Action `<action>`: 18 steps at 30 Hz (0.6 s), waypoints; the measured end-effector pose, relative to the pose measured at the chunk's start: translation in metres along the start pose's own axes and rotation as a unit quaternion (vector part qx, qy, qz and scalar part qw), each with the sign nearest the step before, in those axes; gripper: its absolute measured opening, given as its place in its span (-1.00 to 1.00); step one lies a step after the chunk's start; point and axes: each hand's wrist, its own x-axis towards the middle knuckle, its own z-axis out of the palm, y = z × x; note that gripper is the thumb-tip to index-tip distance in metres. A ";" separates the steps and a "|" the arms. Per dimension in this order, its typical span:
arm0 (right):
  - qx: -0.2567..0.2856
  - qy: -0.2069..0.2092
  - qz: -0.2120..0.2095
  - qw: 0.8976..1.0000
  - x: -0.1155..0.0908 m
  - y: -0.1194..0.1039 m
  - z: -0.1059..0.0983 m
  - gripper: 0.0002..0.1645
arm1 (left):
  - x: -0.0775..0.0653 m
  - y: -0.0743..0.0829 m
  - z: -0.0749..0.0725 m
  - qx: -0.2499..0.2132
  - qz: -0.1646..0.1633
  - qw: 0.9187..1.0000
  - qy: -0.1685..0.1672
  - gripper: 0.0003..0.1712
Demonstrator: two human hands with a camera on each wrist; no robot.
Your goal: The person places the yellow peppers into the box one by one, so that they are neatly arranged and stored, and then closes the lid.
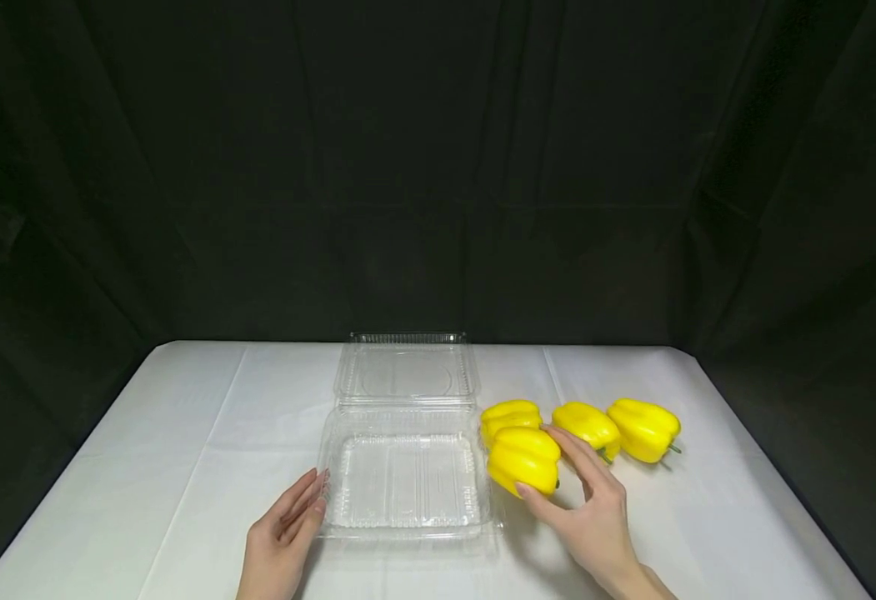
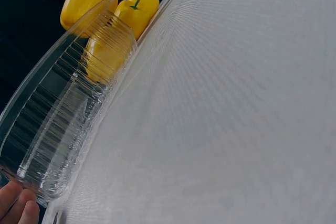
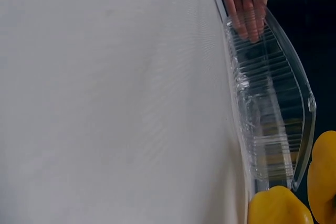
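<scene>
A yellow bell pepper [image 1: 523, 460] is held between the thumb and fingers of my right hand [image 1: 591, 517]. It is raised beside the right rim of a clear plastic clamshell container [image 1: 407, 483], whose lid [image 1: 406, 371] lies folded back behind it. At the container's left side, my left hand [image 1: 285, 529] rests its fingertips against the rim. Through the clear wall, the right wrist view shows the left fingers [image 3: 248, 19] fairly straight. Just behind the held pepper sits another yellow bell pepper [image 1: 508, 417], partly hidden by it.
Two more yellow bell peppers, one [image 1: 588, 427] near the right fingers and one [image 1: 643, 429] farther right, lie on the white-covered table [image 1: 182, 433]. A dark curtain [image 1: 407, 183] hangs behind the table's far edge and along both sides.
</scene>
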 end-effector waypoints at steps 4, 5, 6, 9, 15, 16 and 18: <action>0.023 -0.003 -0.031 0.999 0.003 -0.001 0.005 -0.07 | 0.000 0.000 0.000 0.004 -0.006 1.000 -0.001 -0.52; 0.028 -0.003 -0.036 0.999 0.004 -0.001 0.007 -0.07 | 0.001 0.000 0.001 0.004 -0.009 1.000 -0.001 -0.52; 0.030 -0.003 -0.039 0.999 0.004 -0.002 0.008 -0.07 | 0.001 0.000 0.001 0.005 -0.011 1.000 -0.001 -0.52; 0.032 -0.003 -0.041 0.999 0.006 -0.003 0.012 -0.07 | 0.001 0.000 0.001 0.007 -0.016 1.000 -0.002 -0.52; 0.034 -0.009 -0.035 0.999 0.009 -0.005 0.019 -0.07 | 0.001 0.001 0.000 0.000 -0.008 1.000 -0.004 -0.51; 0.036 -0.011 -0.034 0.999 0.009 -0.005 0.021 -0.07 | 0.001 0.001 0.000 -0.001 -0.007 1.000 -0.004 -0.51; 0.037 -0.017 -0.034 0.999 0.011 -0.006 0.022 -0.08 | 0.001 0.001 -0.001 -0.004 -0.008 1.000 -0.004 -0.51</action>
